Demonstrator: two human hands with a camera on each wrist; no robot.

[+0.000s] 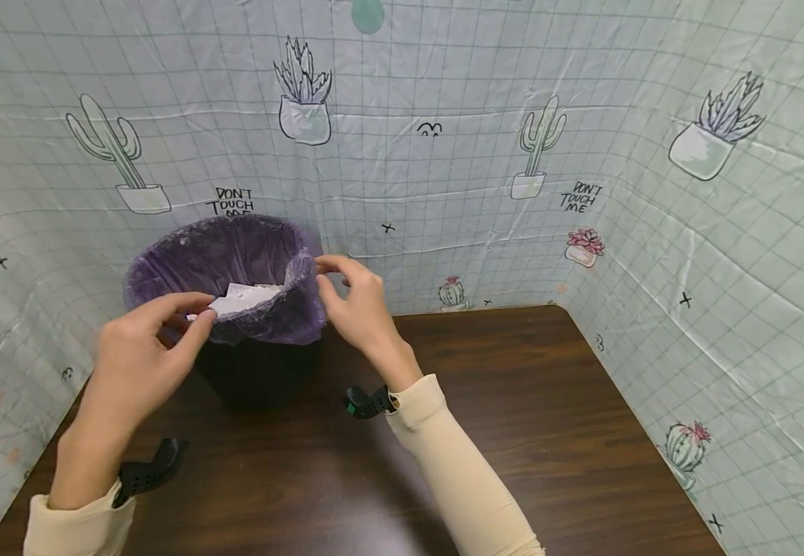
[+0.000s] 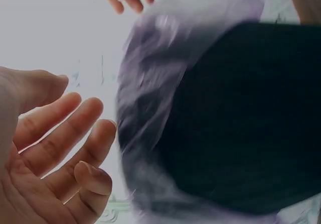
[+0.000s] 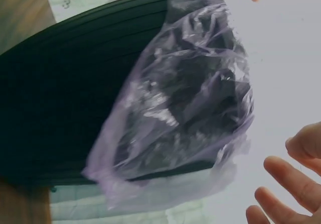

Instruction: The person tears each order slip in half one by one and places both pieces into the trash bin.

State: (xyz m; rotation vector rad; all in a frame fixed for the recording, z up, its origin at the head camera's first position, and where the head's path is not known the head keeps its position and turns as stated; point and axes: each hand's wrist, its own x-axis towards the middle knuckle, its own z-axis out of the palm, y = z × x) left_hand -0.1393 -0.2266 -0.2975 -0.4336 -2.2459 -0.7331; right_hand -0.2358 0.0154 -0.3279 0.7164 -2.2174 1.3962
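A dark trash bin [image 1: 256, 378] stands on the table, lined with a thin purple plastic bag [image 1: 235, 251] folded over its rim. White paper scraps [image 1: 245, 297] lie inside it. At the near left of the rim is my left hand [image 1: 144, 347], fingers loosely bent; the left wrist view shows no object between the thumb and fingers [image 2: 55, 138]. By the right side of the rim, my right hand [image 1: 363, 305] has its fingers spread in a relaxed curve beside the bag. The right wrist view has these fingers [image 3: 291, 184] apart from the crinkled liner [image 3: 185, 93].
The brown wooden table [image 1: 499, 417] extends to the right of the bin. A pale gridded cloth [image 1: 402, 170] printed with cacti hangs behind and along both sides. Black wrist straps [image 1: 367, 401] sit at both cuffs.
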